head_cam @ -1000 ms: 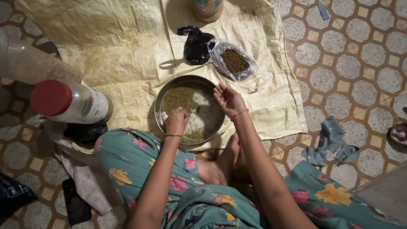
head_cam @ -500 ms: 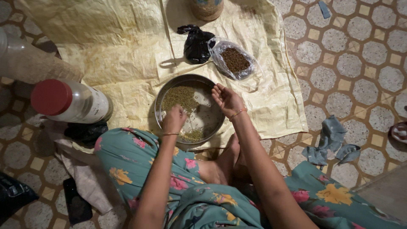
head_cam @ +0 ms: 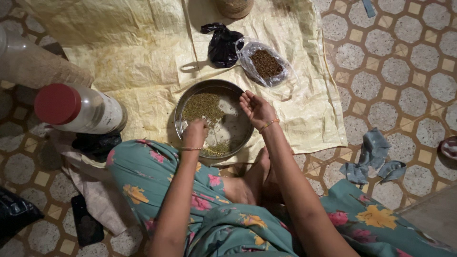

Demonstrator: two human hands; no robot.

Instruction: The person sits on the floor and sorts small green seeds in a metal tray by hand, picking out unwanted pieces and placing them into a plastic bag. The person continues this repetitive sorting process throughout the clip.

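A round steel plate (head_cam: 238, 128) lies on a yellow plastic sheet (head_cam: 138, 62) in front of my lap. It holds a big heap of greenish seeds (head_cam: 202, 107) at its upper left and a smaller heap (head_cam: 218, 149) at its near edge. My left hand (head_cam: 195, 133) rests in the plate between the heaps, its fingers bunched on the seeds. Over the plate's right rim my right hand (head_cam: 256, 109) hovers palm up and cupped; whether it holds seeds I cannot tell.
A clear bag of brown seeds (head_cam: 265, 64) and a black bag (head_cam: 223, 45) lie beyond the plate. A red-capped plastic jar (head_cam: 78, 109) lies at the left, another jar (head_cam: 33, 66) behind it. A grey cloth (head_cam: 373, 159) lies on the tiled floor, right.
My left hand has slid a little up the plate toward the big heap. The right hand has barely moved. The view has shifted slightly.
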